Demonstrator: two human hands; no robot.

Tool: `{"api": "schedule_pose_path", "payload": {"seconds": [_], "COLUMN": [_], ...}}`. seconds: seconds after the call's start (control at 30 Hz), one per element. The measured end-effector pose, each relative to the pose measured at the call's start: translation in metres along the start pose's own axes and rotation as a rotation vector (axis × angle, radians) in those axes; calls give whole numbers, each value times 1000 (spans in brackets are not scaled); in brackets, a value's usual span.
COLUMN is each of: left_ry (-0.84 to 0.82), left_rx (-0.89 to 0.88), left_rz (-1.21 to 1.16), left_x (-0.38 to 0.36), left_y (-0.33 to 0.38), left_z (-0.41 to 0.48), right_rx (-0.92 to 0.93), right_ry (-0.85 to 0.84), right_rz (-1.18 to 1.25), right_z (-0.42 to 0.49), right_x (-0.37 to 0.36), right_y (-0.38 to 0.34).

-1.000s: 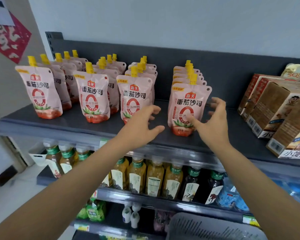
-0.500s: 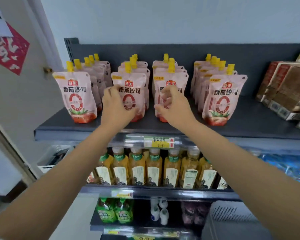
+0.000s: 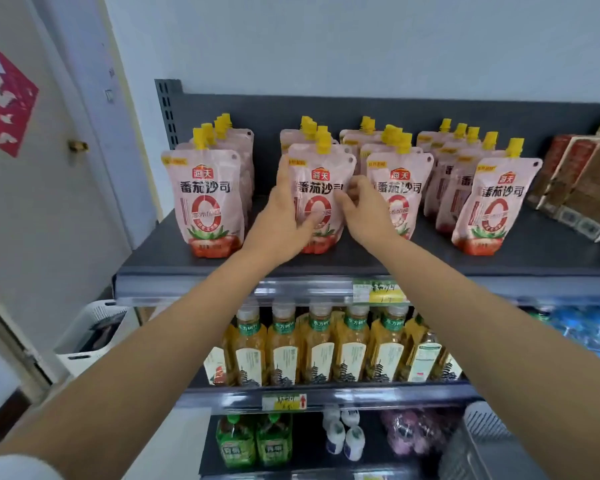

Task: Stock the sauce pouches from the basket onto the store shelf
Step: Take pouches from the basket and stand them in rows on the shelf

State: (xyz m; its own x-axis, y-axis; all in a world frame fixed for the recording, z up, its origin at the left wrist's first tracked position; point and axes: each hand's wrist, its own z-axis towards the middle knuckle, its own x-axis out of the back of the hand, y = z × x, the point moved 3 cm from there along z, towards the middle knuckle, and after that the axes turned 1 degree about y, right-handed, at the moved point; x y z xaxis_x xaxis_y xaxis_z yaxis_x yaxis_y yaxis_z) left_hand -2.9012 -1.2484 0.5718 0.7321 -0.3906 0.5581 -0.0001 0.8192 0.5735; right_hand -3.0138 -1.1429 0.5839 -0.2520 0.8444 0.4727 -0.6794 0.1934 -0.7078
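Pink sauce pouches with yellow caps stand in several rows on the dark top shelf point(image 3: 361, 261). Both hands are on the front pouch of the second row point(image 3: 321, 178). My left hand point(image 3: 284, 223) grips its left edge, thumb across the front. My right hand point(image 3: 364, 213) pinches its right side with curled fingers. Front pouches of the other rows stand at the left point(image 3: 207, 202), just right of my hands point(image 3: 400, 181) and further right point(image 3: 492, 206). A grey basket point(image 3: 478, 441) shows at the bottom right, its contents out of sight.
Brown boxes point(image 3: 582, 188) sit at the shelf's right end. Yellow drink bottles point(image 3: 319, 348) line the shelf below, with green bottles point(image 3: 253, 441) and small white bottles lower down. A white crate point(image 3: 90, 330) stands on the floor left, beside a door point(image 3: 49, 168).
My view has swung left along the shelf. My hands moved from the third and second rows onto one pouch at the front of the second row, closing on both its sides.
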Motion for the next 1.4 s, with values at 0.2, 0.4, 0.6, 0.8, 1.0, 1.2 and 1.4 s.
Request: {"api": "schedule_pose_path", "payload": {"seconds": [0.2, 0.4, 0.6, 0.8, 1.0, 1.2, 1.4], "left_ry": [101, 85, 119, -39, -170, -200, -326], "left_rx": [59, 115, 149, 203, 191, 194, 206], "left_rz": [-47, -91, -102, -52, 60, 97, 191], "left_x": [3, 6, 1, -6, -12, -12, 0], "left_y": [-1, -8, -6, -8, -19, -25, -22], "left_z": [6, 12, 9, 4, -3, 5, 16], "right_rx": [-21, -52, -62, -43, -83, -118, -109], "right_ry": [47, 34, 56, -9, -200, -337, -303], "right_rz": [-11, 32, 59, 57, 46, -41, -26], "right_z": [0, 5, 5, 0, -9, -14, -12], "right_x": [5, 8, 8, 6, 5, -1, -9], "right_y": [3, 7, 13, 19, 26, 32, 31]}}
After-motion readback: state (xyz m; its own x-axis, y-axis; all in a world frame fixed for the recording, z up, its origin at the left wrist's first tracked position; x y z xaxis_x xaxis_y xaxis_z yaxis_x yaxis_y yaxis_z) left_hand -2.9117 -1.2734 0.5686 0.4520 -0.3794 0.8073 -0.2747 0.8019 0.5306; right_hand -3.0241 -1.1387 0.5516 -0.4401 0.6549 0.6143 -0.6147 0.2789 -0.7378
